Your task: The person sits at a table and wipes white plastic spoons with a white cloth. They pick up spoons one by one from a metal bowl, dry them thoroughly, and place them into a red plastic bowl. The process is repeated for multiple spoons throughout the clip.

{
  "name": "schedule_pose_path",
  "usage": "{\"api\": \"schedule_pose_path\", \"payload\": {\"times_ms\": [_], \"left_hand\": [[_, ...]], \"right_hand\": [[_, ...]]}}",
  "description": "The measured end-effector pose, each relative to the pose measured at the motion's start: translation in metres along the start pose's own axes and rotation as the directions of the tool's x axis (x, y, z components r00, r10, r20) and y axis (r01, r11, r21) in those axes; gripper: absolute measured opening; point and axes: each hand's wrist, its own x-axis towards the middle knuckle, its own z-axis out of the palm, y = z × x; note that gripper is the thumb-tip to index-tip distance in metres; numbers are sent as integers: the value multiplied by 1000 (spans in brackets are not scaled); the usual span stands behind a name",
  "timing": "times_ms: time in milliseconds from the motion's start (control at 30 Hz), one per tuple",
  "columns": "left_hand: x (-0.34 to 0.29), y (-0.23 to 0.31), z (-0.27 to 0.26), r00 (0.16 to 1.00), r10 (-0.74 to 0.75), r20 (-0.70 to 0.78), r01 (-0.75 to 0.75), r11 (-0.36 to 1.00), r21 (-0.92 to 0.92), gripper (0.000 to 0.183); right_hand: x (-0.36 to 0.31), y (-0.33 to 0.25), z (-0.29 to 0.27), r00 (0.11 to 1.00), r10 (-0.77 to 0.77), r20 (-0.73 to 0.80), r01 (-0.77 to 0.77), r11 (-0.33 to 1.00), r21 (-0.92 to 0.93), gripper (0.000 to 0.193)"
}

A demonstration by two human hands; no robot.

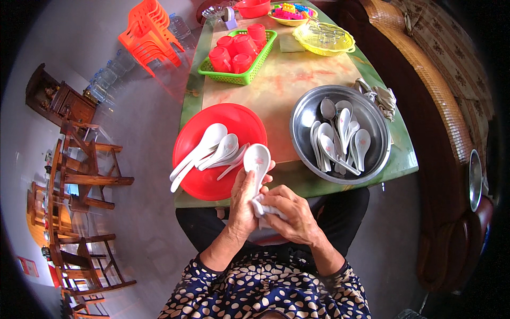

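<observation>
My left hand [244, 204] is closed round a white soup spoon [257, 158] with a small red flower print, its bowl tilted up. In my right hand [291, 212] is a bunched white cloth [263, 209], pressed about the lower end of the spoon's handle. Several white spoons [213, 135] lie on a red plate [234, 118] at the left, some handles sticking out over its rim. At the right, a steel basin [301, 122] holds several more white spoons [362, 143] and a metal spoon [328, 108].
Farther back stands a green basket [248, 78] of red cups [245, 45]. Beyond it are a yellow basket [345, 48] and a bowl of coloured blocks [291, 10]. A greyish cloth [385, 101] lies beside the basin. Orange chairs [151, 40] are stacked left of the table.
</observation>
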Motion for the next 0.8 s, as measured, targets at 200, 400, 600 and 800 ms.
{"api": "schedule_pose_path", "payload": {"times_ms": [200, 400, 600, 800], "left_hand": [[-13, 8, 15, 998, 26, -57, -23, 998, 54, 30], [-17, -6, 5, 997, 40, 63, -42, 999, 30, 34], [-19, 1, 9, 992, -28, 120, 2, 977, 214, 36], [-21, 5, 1, 936, -222, 272, 184, 970, 159, 34]], "right_hand": [[0, -1, 19, 898, -276, -344, 171, 937, -305, 41], [18, 0, 18, 860, -331, -388, 217, 926, -310, 43], [31, -10, -5, 896, -168, -411, 141, 985, -94, 29], [38, -8, -37, 975, 126, -182, -83, 970, 230, 20]]}}
